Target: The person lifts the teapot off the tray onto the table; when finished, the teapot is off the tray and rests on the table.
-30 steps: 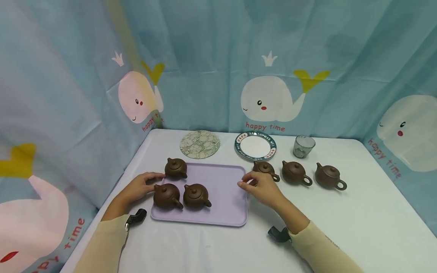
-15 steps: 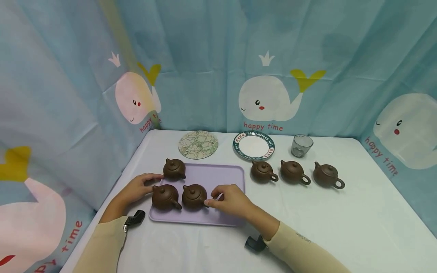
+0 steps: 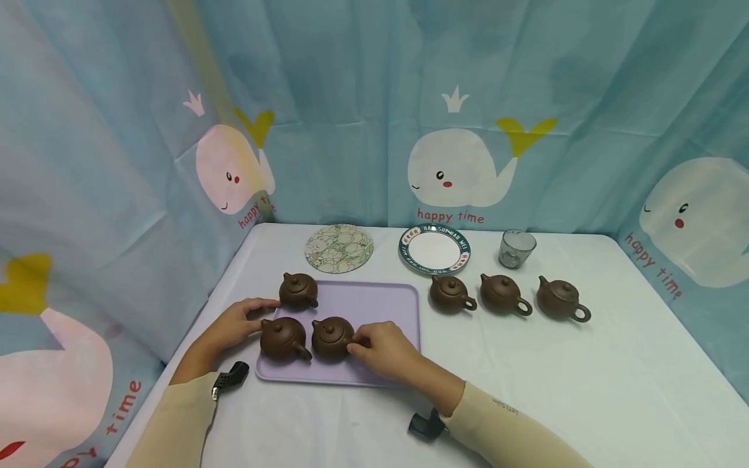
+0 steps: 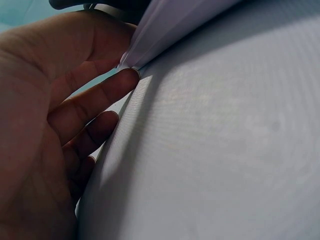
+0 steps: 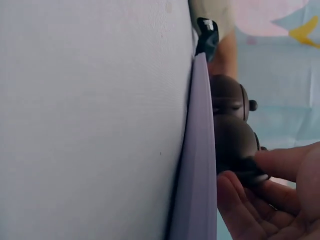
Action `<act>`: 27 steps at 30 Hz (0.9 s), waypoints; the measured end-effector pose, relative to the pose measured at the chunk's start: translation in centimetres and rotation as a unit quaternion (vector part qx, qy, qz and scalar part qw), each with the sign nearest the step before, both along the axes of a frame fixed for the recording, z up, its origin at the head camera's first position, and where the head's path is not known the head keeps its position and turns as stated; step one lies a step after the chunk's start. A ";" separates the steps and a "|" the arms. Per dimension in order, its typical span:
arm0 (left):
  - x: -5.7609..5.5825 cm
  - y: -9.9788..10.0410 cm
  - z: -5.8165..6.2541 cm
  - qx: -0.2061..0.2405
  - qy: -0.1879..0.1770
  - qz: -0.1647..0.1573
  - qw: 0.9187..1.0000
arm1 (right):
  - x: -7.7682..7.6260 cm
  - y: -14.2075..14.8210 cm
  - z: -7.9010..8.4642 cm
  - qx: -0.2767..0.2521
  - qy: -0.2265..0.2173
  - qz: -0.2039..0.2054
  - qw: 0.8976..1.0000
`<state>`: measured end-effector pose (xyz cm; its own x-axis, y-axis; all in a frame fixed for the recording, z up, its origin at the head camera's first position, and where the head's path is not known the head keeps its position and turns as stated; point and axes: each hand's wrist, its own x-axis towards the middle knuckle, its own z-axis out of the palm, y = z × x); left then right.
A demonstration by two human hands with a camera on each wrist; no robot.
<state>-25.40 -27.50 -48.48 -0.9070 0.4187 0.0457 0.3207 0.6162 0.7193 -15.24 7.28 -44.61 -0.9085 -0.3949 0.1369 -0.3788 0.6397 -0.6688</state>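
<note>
Three brown teapots stand on a lilac tray (image 3: 345,379): one at the far left corner (image 3: 298,290), one at the near left (image 3: 283,339), and one right of it (image 3: 332,338). My right hand (image 3: 386,351) pinches the handle of that right-hand teapot; in the right wrist view, thumb and fingers (image 5: 232,197) close about the dark handle (image 5: 247,170). At the tray's left edge, my left hand (image 3: 234,325) holds the rim. The left wrist view has its fingertips (image 4: 127,80) against the tray rim (image 4: 150,47), the thumb's end hidden behind it.
Right of the tray stand three more brown teapots: a near one (image 3: 450,294), a middle one (image 3: 503,294) and a far right one (image 3: 560,299). Behind are a round patterned mat (image 3: 339,248), a green-rimmed plate (image 3: 405,250) and a glass cup (image 3: 517,249). A whale-print curtain (image 3: 351,149) encloses the table.
My right hand has moved left and nearer, from beside the teapot just right of the tray to the handle of the right-hand teapot on it. My left hand stays at the tray's edge.
</note>
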 end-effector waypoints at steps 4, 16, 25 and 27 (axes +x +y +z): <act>0.0 0.1 -0.1 -0.003 0.004 0.000 1.000 | 0.2 0.5 0.1 -0.006 0.022 -0.013 1.000; -0.2 0.0 0.0 0.007 -0.005 -0.004 1.000 | 2.2 5.5 1.4 -0.025 0.050 -0.070 0.996; 0.0 0.0 0.2 -0.002 -0.010 -0.001 1.000 | 3.9 10.6 1.8 -0.024 0.018 -0.141 0.990; 0.0 0.0 0.2 -0.005 -0.011 0.000 1.000 | 4.3 11.6 1.9 -0.020 0.018 -0.155 0.988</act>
